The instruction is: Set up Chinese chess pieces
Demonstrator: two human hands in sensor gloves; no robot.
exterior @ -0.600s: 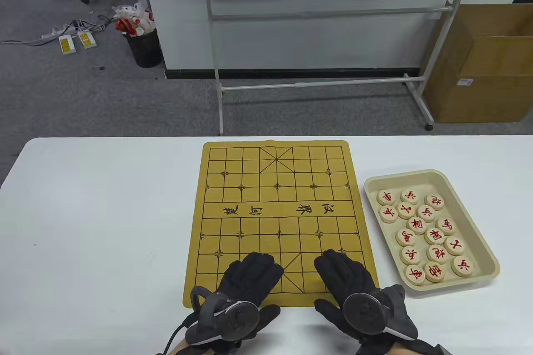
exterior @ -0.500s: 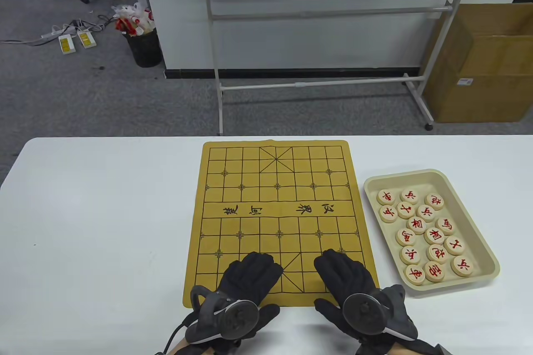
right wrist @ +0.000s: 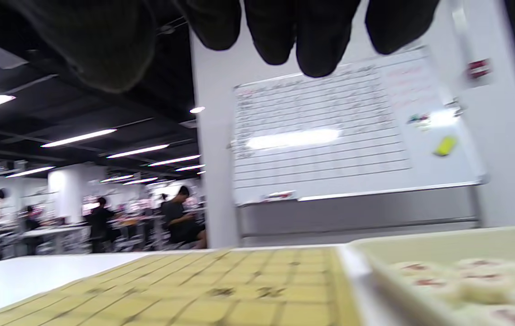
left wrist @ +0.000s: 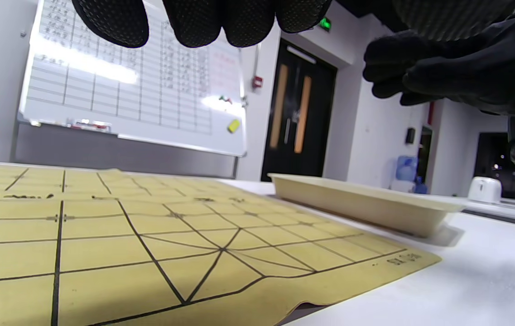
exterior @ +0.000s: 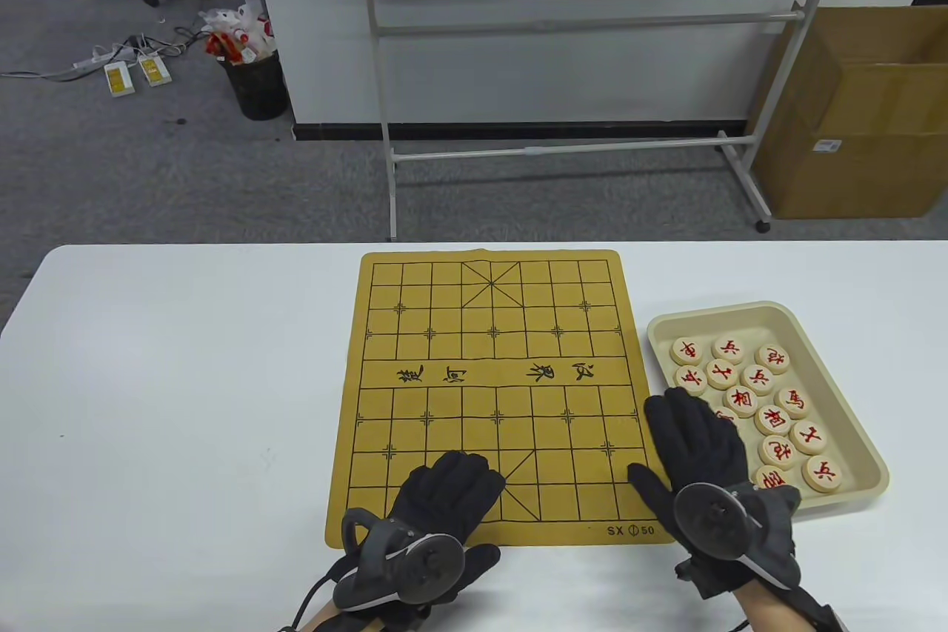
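Pieces in tray — under right hand

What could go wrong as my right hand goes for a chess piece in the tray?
The pieces lie packed edge to edge in the tray, so gloved fingers of the right hand may nudge neighbours or lift two. The board mat has a curled near edge in the left wrist view; a sleeve or placed piece could shift it.
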